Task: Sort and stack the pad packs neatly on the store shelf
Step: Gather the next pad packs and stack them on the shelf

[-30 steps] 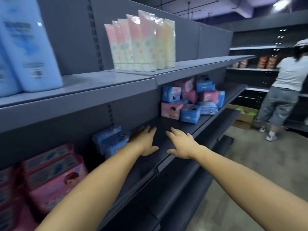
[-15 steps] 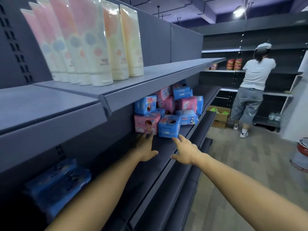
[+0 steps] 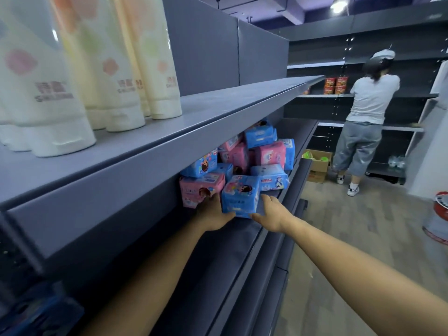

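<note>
White tubes point(image 3: 101, 76) stand on the upper shelf point(image 3: 218, 107); a person point(image 3: 366, 117) faces far shelving beside a cardboard box point(image 3: 317, 166).

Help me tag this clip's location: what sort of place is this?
Likely a shop aisle being stocked: long grey metal shelves carry white lotion tubes and jumbled pink and blue pad packs, beside an open cardboard carton.
</note>
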Demonstrator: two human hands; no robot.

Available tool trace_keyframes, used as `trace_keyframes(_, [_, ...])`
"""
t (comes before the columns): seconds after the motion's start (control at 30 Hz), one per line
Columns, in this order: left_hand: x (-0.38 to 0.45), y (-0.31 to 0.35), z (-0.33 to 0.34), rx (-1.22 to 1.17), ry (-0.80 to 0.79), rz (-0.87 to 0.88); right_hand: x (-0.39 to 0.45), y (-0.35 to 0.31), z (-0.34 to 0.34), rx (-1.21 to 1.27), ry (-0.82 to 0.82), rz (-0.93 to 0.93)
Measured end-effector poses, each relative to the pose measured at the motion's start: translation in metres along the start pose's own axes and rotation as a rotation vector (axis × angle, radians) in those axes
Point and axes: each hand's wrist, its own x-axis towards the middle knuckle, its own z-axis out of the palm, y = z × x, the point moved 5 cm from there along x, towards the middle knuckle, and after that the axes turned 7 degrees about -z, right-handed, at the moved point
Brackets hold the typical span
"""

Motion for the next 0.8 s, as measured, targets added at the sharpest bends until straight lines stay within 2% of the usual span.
trace_keyframes(0.13, [0.026, 0.006, 0.007, -0.066, -0.017, -0.049, 0.031, 0.008, -0.006, 0.22, 0.011, 0.087])
trace_keyframes(0.3, [0.056, 0.013, 0.017, -0.126, -0.012, -0.114, 0.07, 0.022, -0.007, 0.372, 0.004, 0.129])
trace_keyframes(0.4, [0.069, 0.018, 0.019, -0.134, 0.036, -0.148, 0.09, 0.027, 0.0, 0.518, 0.012, 0.125])
trace_keyframes(0.67, [0.075, 0.02, 0.025, -0.122, 0.157, -0.192, 0.107, 0.042, 0.013, 0.782, -0.054, 0.274])
trace_keyframes(0.8, [0.074, 0.014, 0.031, -0.338, 0.121, -0.253, 0.107, 0.042, 0.015, 0.796, -0.124, 0.278])
